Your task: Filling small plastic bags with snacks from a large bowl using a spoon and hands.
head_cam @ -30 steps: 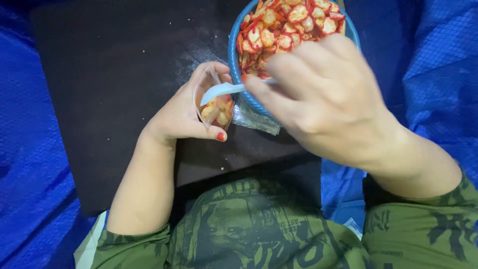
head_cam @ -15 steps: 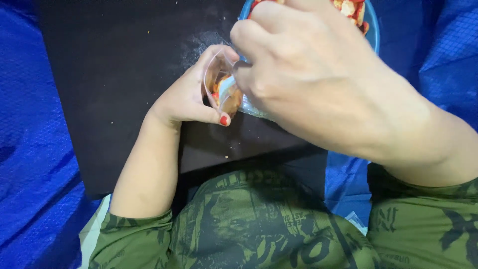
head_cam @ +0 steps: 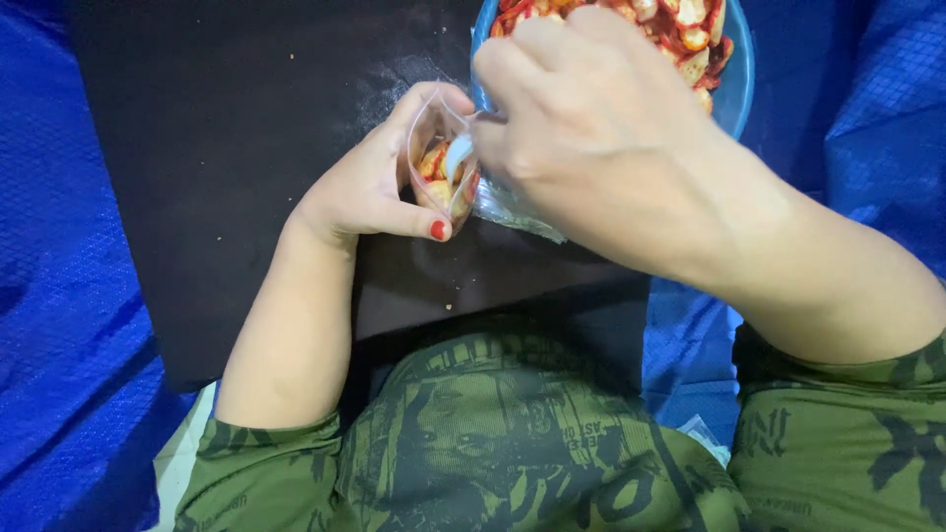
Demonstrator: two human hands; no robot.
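Note:
My left hand (head_cam: 370, 182) holds a small clear plastic bag (head_cam: 443, 158) open at its mouth, over a black mat (head_cam: 227, 118). Red-coated snack pieces (head_cam: 434, 167) lie inside the bag. My right hand (head_cam: 601, 138) grips a white spoon (head_cam: 457, 155) whose bowl dips into the bag's mouth. Just behind my right hand stands a blue bowl (head_cam: 739, 89) filled with the same red and pale snack pieces (head_cam: 685, 25); the hand hides most of it.
Blue plastic sheeting (head_cam: 59, 296) covers the ground on both sides of the black mat. Small crumbs and a dusty smear lie on the mat near the bag. My green patterned shirt (head_cam: 493, 443) fills the bottom of the view.
My right hand brought the white spoon from the blue bowl's edge down into the bag's mouth. The left hand turned the bag's opening more toward the spoon.

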